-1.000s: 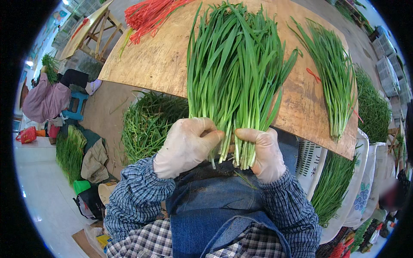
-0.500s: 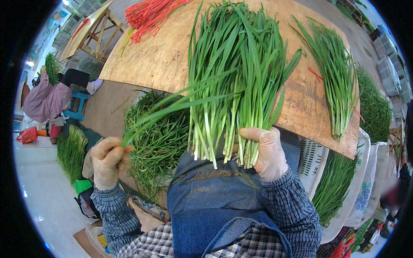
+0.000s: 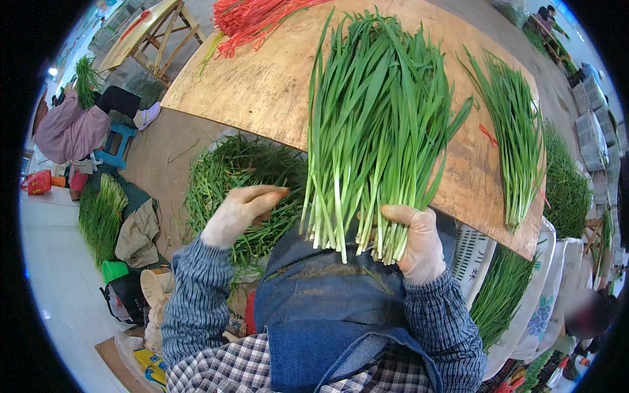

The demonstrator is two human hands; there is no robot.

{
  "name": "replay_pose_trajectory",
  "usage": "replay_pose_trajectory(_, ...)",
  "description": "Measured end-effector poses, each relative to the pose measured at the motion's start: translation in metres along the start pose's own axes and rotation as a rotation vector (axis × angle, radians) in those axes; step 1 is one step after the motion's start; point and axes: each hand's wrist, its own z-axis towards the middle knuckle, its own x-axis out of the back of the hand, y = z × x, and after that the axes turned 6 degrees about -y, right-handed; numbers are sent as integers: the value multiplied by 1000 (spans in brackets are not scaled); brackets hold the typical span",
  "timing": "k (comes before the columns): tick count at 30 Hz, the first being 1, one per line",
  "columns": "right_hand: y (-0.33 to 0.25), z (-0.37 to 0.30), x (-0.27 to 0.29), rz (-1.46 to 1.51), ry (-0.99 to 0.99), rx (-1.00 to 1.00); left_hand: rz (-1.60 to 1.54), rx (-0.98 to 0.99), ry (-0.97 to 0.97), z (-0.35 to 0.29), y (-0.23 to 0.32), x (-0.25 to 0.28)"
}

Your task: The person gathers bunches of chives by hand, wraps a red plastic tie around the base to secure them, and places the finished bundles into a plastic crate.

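A thick bunch of garlic chives (image 3: 377, 124) lies on the wooden board, leaves pointing away and pale stem ends overhanging the near edge. My gloved right hand (image 3: 419, 242) is closed around the stems at its right side, thumb on top. To the left of the bunch, my gloved left hand (image 3: 242, 209) is in the air above a heap of loose green leaves (image 3: 226, 177). Its fingers stretch toward the stems with nothing visible in them; its thumb is mostly hidden. A second chive bunch (image 3: 511, 137), with a red tie (image 3: 488, 135), lies on the board's right side.
The plywood board (image 3: 255, 85) carries a pile of red ties (image 3: 262, 19) at its far left. White crates (image 3: 475, 255) and greens (image 3: 504, 295) stand at the right. A person in a pink top (image 3: 72, 131) sits at the left beside a blue stool (image 3: 116, 147).
My left hand has moved right toward the bunch, and the long leaves it held are gone from it. My right hand keeps its hold on the stems. The whole view has shifted slightly.
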Motion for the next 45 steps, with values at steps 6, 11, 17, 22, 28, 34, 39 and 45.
replay_pose_trajectory(6,3,-1,-6,-41,-37,-1,-214,29,-329,40,35,-8)
replay_pose_trajectory(11,3,-6,-19,23,-178,3,-138,99,-362,45,80,-40)
replay_pose_trajectory(17,9,-2,-26,-72,-220,-99,-190,85,-455,49,85,-55)
replay_pose_trajectory(22,-1,-8,-43,-237,18,-161,-190,-151,-423,52,72,-61)
replay_pose_trajectory(28,-84,-58,-71,-403,-18,220,-193,-153,-418,37,79,-50)
replay_pose_trajectory(34,-149,-35,-97,-912,89,247,461,-972,-138,52,84,-111)
replay_pose_trajectory(39,-191,-9,-107,-1576,139,477,760,-1161,-108,110,101,-151)
replay_pose_trajectory(45,-215,-16,-140,-1652,322,689,1044,-881,-46,167,111,-82)
